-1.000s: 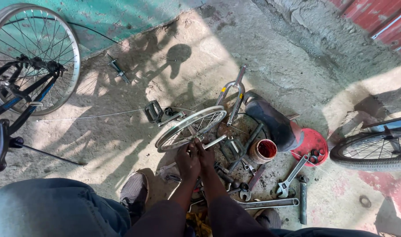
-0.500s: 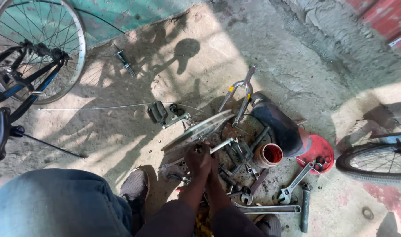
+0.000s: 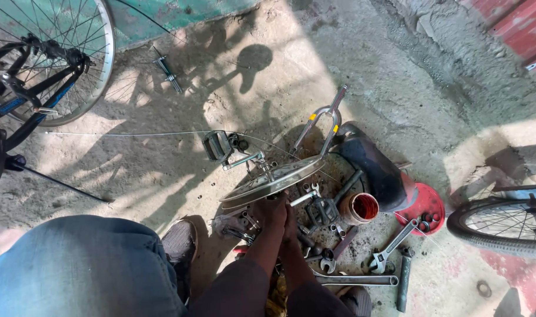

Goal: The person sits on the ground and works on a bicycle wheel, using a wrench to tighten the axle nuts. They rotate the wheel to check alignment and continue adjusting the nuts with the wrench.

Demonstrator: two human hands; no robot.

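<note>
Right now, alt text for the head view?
Seen from above, a person's left hand and right hand, close together, grip a small bicycle wheel tilted nearly edge-on over a concrete floor. Wrenches, a pedal and a red-lined tin lie around; larger bicycle wheels stand at the frame edges.

Both forearms reach forward and down, pressed close side by side. The left hand [image 3: 272,210] and right hand [image 3: 292,215] meet at the wrists, fingers curled downward and clasped, their tips hidden from view.

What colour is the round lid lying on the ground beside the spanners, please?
The round lid is red, seen in the head view.
</note>
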